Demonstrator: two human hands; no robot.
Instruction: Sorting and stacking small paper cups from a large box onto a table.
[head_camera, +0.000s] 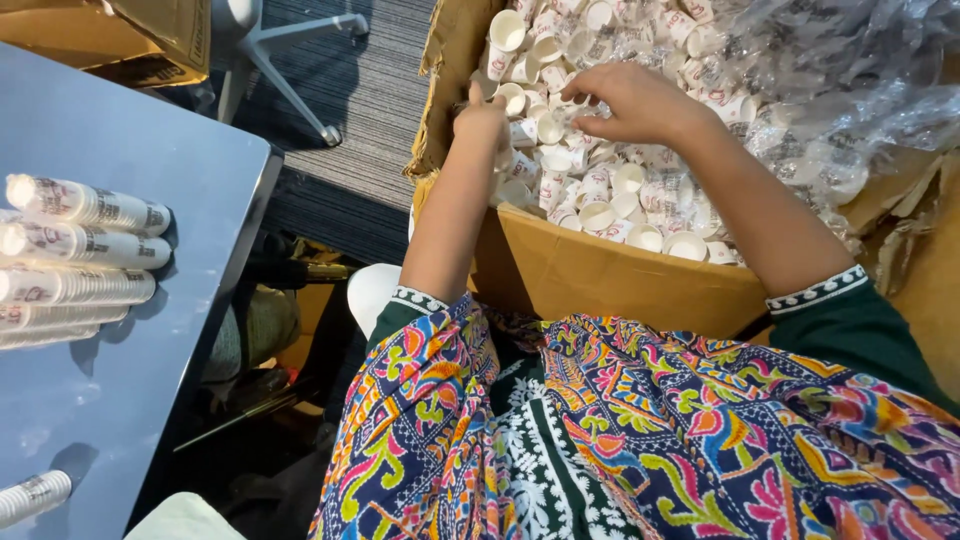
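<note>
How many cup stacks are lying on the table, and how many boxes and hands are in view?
Cup stacks on the table: 6, five grouped, one apart
Cardboard boxes: 2, the cup box and another
Hands: 2, left hand, right hand
Total: 10

cups (600, 190) in box (600, 275), table (130, 170) left

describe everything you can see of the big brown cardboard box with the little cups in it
The big brown cardboard box sits open in front of the person's lap, its worn near wall bowed and its left flap torn and ragged. It is filled with loose small white paper cups lying at all angles. Crinkled clear plastic sheeting covers its right side. The left hand and right hand reach in among the cups.
</note>
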